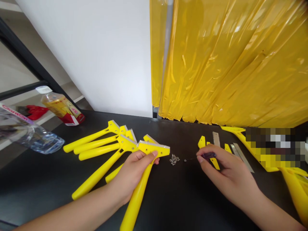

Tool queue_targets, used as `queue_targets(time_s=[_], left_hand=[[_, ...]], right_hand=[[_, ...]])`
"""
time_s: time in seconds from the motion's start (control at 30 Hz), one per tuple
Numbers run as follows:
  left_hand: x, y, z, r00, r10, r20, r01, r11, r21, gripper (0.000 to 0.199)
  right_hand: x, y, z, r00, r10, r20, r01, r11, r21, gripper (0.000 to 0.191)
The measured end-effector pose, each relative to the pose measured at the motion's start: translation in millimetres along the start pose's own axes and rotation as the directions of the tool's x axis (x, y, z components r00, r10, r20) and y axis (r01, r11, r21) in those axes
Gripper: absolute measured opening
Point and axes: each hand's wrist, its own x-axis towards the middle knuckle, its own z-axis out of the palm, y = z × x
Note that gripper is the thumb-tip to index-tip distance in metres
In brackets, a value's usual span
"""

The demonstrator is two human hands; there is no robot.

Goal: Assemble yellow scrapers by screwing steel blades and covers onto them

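Observation:
My left hand (pixel 134 171) is closed around the neck of a yellow scraper (pixel 137 195), thumb on its head, where a metal blade edge shows along the top. In my right hand (pixel 222 166) is a small screwdriver (pixel 209 155) with a dark purple handle, its thin shaft pointing left. At the shaft's tip is a single small screw (pixel 185 160), just above or on the table; I cannot tell which. A little pile of screws (pixel 174 159) lies between my hands. Several yellow scrapers (pixel 96 175) with blades lie fanned out to the left of my left hand.
Yellow clamp plates (pixel 201 141) and loose metal blades (pixel 242 157) lie beyond my right hand on the black table (pixel 168 205). More yellow handles (pixel 295 189) are at the right edge. Two bottles, one with a red-yellow label (pixel 64 107) and one clear (pixel 39 138), stand left.

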Motion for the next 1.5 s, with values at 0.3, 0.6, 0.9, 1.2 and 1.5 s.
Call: queue_targets(time_s=[0.3, 0.6, 0.9, 1.2, 1.5], left_hand=[[-6.0, 0.2, 4.5, 0.981, -0.126, 0.148, 0.133, 0.991, -0.033, 0.034], [-7.8, -4.9, 4.6, 0.951, -0.193, 0.240, 0.193, 0.981, 0.021, 0.034], [-9.1, -4.5, 3.2, 0.939, -0.207, 0.274, 0.200, 0.978, 0.052, 0.035], [-7.6, -6.0, 2.6, 0.938, -0.206, 0.280, 0.203, 0.978, 0.041, 0.035], [-8.5, -5.2, 4.4, 0.941, -0.212, 0.262, 0.208, 0.977, 0.044, 0.035]], right_hand=[[-0.5, -5.2, -6.4, 0.995, -0.097, 0.000, 0.097, 0.994, -0.046, 0.006], [-19.3, -28.5, -19.0, 0.945, -0.309, -0.105, 0.321, 0.937, 0.138, 0.030], [-14.7, -35.0, -8.7, 0.921, -0.388, -0.028, 0.386, 0.906, 0.173, 0.023], [-12.2, -34.6, -6.0, 0.892, -0.451, -0.038, 0.451, 0.878, 0.158, 0.025], [-8.5, -40.2, -8.2, 0.886, -0.463, -0.012, 0.458, 0.873, 0.169, 0.027]])
